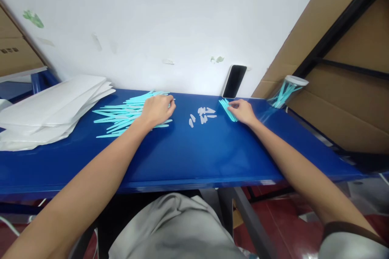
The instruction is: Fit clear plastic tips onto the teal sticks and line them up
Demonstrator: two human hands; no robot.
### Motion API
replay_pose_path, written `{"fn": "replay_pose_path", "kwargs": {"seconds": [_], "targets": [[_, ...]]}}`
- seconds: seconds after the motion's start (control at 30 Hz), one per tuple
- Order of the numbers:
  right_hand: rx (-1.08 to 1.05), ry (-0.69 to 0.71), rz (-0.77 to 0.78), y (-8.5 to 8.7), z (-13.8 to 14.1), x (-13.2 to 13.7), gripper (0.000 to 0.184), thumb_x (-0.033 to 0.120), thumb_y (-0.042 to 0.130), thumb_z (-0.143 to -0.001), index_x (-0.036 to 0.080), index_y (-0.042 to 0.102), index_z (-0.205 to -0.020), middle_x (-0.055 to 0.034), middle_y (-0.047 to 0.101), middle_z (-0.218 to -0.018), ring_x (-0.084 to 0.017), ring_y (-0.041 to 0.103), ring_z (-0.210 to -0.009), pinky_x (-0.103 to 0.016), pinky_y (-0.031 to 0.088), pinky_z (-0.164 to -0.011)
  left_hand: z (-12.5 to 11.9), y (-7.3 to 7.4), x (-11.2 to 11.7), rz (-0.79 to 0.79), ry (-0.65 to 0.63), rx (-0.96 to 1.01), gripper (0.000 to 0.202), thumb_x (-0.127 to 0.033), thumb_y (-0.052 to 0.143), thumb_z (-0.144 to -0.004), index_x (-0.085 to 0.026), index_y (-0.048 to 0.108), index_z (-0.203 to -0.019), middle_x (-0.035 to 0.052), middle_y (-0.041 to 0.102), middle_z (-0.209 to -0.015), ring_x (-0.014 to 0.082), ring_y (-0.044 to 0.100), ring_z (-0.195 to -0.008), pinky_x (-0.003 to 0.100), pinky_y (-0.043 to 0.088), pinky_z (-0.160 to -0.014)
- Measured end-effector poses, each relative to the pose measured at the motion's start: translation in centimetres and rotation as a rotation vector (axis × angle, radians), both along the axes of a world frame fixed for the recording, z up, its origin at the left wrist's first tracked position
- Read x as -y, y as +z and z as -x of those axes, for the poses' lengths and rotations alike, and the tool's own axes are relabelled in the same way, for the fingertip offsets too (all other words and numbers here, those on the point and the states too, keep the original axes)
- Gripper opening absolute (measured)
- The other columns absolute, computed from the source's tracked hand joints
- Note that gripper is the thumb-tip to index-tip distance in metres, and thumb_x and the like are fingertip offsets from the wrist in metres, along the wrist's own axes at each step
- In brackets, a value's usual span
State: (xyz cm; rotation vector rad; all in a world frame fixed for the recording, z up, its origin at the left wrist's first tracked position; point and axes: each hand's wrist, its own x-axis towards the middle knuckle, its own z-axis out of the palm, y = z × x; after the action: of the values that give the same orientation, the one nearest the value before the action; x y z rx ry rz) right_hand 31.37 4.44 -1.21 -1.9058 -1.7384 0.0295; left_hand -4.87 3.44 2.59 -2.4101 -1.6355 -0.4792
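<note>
My left hand [158, 109] is closed above the right end of a loose pile of slim turquoise sticks [121, 113]. A small pale tip shows by its fingertips, but what it holds is too small to name. On the right, my right hand [242, 111] has its thumb and fingers pinched at a short, neat row of turquoise sticks [227, 109]; its fingers partly cover them. Between the hands, several small, pale, translucent pieces [201, 115] lie scattered on the blue table [194, 153].
A stack of white paper-like sheets or bags [51, 109] covers the table's left side. A phone [235, 81] leans on the white wall behind the right hand. Farther right stands a clear jar [284, 93] with a white lid and turquoise sticks inside. Cardboard [349, 101] borders the right.
</note>
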Motion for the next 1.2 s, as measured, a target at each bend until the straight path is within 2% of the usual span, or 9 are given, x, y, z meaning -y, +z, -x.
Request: {"fn": "replay_pose_path", "kwargs": {"seconds": [0.17,0.3,0.47,0.6,0.73,1.03,1.2], "targets": [[0.001,0.007,0.009,0.3,0.2,0.3,0.03,0.023,0.067,-0.088,0.012,0.082,-0.112,-0.0135,0.076,-0.114,-0.025,0.071,-0.098,-0.035,0.053,-0.097,2.1,1.6,-0.4,0.101,-0.092,-0.034,0.046,-0.045,0.038,-0.096,-0.019,0.076,-0.096,0.0116,0.075,-0.082,0.0314,0.07,-0.083,0.037,0.044,-0.071],[-0.01,0.019,0.011,0.4,0.2,0.5,0.03,0.021,0.067,-0.088,0.012,0.082,-0.112,-0.0129,0.075,-0.116,-0.024,0.071,-0.099,-0.034,0.052,-0.098,2.5,2.6,0.2,0.231,-0.15,-0.045,0.046,-0.056,0.047,-0.09,-0.021,0.077,-0.097,0.0087,0.075,-0.084,0.0285,0.069,-0.081,0.035,0.044,-0.071],[-0.003,0.038,0.013,0.5,0.2,0.5,0.031,0.021,0.067,-0.089,0.012,0.082,-0.115,-0.0131,0.075,-0.116,-0.024,0.071,-0.097,-0.036,0.052,-0.098,2.4,2.9,0.7,0.437,-0.185,-0.102,0.048,-0.064,0.06,-0.081,-0.025,0.077,-0.101,0.006,0.075,-0.084,0.0263,0.069,-0.081,0.033,0.044,-0.068],[-0.001,0.046,-0.007,0.3,0.1,0.5,0.035,0.026,0.069,-0.088,0.012,0.08,-0.119,-0.0156,0.074,-0.122,-0.028,0.07,-0.104,-0.04,0.052,-0.099,2.5,2.8,0.8,0.448,-0.209,-0.097,0.044,-0.062,0.067,-0.078,-0.025,0.077,-0.1,0.0058,0.075,-0.086,0.0252,0.069,-0.081,0.031,0.045,-0.067],[-0.01,0.07,-0.035,0.1,-0.2,0.4,0.028,0.024,0.068,-0.088,0.013,0.083,-0.109,-0.0139,0.075,-0.123,-0.028,0.069,-0.11,-0.038,0.052,-0.102,2.5,3.1,1.0,0.484,-0.202,-0.1,0.038,-0.058,0.07,-0.077,-0.025,0.077,-0.094,0.0049,0.075,-0.082,0.0234,0.068,-0.075,0.031,0.045,-0.064],[-0.01,0.064,-0.054,-0.3,-0.1,0.0,0.029,0.023,0.066,-0.086,0.012,0.083,-0.106,-0.0128,0.079,-0.117,-0.028,0.072,-0.107,-0.037,0.052,-0.101,2.5,3.5,1.2,0.544,-0.194,-0.119,0.032,-0.05,0.069,-0.077,-0.024,0.076,-0.094,0.0031,0.074,-0.077,0.0214,0.066,-0.07,0.03,0.045,-0.065],[-0.013,0.058,-0.089,-0.1,0.2,0.3,0.028,0.025,0.065,-0.087,0.013,0.083,-0.106,-0.0124,0.08,-0.113,-0.027,0.072,-0.103,-0.037,0.052,-0.098,2.6,3.2,1.1,0.574,-0.194,-0.104,0.027,-0.049,0.067,-0.08,-0.024,0.073,-0.084,0.003,0.072,-0.073,0.0205,0.065,-0.066,0.03,0.043,-0.061]]}}
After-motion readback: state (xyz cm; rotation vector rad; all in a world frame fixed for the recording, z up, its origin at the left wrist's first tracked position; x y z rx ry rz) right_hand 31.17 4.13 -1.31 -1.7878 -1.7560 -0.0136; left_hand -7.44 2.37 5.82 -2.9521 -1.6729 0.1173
